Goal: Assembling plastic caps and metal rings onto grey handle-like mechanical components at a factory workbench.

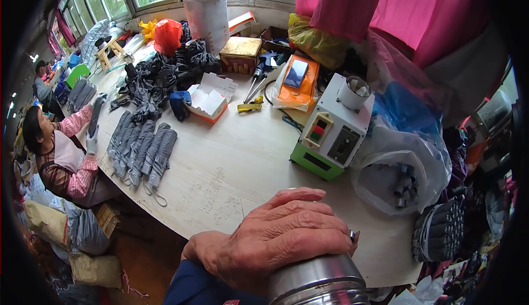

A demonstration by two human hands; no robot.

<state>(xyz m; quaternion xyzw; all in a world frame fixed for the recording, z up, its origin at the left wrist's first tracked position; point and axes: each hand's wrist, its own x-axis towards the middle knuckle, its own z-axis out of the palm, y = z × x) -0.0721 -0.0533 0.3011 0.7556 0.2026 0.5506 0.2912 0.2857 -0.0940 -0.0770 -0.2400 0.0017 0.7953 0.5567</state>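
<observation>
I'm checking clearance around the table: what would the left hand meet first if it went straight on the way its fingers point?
Probably the clear plastic bag holding grey pieces, but depth is unclear, and the left hand, over the metal container, might pass above it.

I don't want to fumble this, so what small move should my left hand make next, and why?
Perhaps curl the left hand more firmly around the steel container: the hand lies over its top, and its base is out of view.
</observation>
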